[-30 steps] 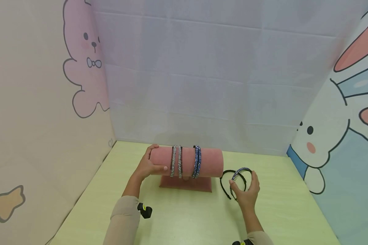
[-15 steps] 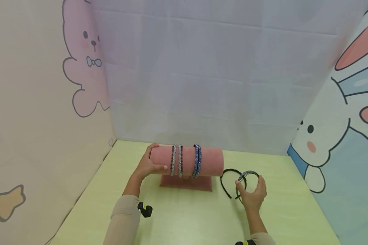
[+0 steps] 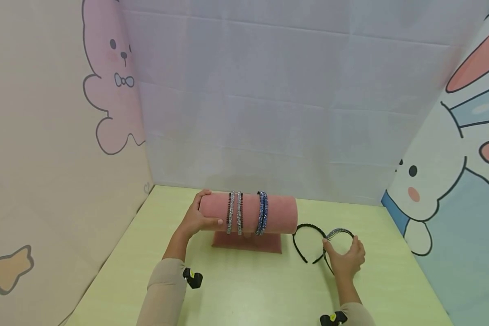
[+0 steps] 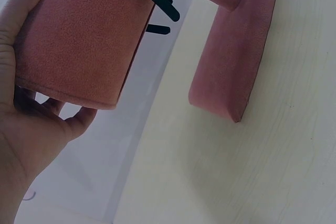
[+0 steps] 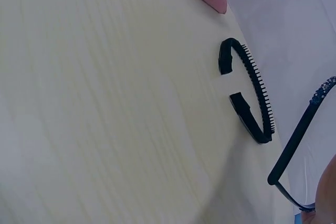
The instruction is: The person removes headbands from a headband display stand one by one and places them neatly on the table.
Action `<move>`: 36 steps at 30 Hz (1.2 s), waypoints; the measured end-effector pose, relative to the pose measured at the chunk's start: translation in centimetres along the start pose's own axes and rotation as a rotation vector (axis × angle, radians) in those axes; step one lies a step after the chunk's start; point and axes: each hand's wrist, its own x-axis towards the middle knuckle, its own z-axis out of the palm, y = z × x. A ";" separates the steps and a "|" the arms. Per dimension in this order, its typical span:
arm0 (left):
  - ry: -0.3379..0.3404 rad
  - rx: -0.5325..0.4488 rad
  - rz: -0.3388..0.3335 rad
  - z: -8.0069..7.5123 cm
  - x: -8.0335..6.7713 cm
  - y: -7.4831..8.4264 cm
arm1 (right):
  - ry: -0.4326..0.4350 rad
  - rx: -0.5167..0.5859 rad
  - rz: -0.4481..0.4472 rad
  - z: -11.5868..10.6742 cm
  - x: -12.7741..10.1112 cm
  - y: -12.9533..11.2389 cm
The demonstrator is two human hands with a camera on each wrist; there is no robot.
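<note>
In the head view a pink velvet display roll lies level on its stand base. Around it sit two silver glitter headbands and two blue glitter headbands. My left hand grips the roll's left end, thumb along the front; the left wrist view shows fingers round its end edge. To the right of the stand my right hand holds a toothed blue glitter headband between thumb and fingers, arch away from me. A black toothed headband lies on the table beside it.
A pale yellow-green table bears everything. White cloth hangs behind it. Side panels carry a bear drawing on the left and a rabbit drawing on the right.
My right hand has moved to the right and slightly toward me with the blue glitter headband, away from the black one. The left hand keeps its grip on the roll.
</note>
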 end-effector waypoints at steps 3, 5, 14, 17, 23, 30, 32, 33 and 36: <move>-0.013 0.001 -0.009 0.0 -0.4 0.9 | 0.002 -0.056 0.023 -0.3 0.8 0.2; -0.021 -0.006 -0.013 -0.1 -0.4 0.9 | 0.000 -0.093 0.046 -0.4 1.4 0.4; 0.001 -0.006 -0.006 0.1 0.1 -0.2 | -0.025 -0.213 0.100 -0.8 3.4 1.9; -0.005 -0.002 -0.006 0.0 0.1 -0.2 | -0.038 -0.266 0.112 -0.6 3.9 2.3; -0.002 -0.004 0.000 0.0 0.2 -0.2 | -0.088 -0.315 0.140 -0.2 5.0 2.6; -0.012 -0.007 -0.005 0.0 0.2 -0.2 | -0.144 -0.375 0.201 0.2 5.6 3.1; -0.002 -0.004 -0.002 0.0 0.2 -0.2 | -0.154 -0.388 0.208 0.4 5.7 3.1; -0.001 -0.002 0.001 0.0 0.2 -0.2 | -0.160 -0.398 0.210 0.5 5.8 3.2; 0.001 -0.007 0.010 0.0 0.2 -0.3 | -0.168 -0.438 0.221 0.7 5.8 3.3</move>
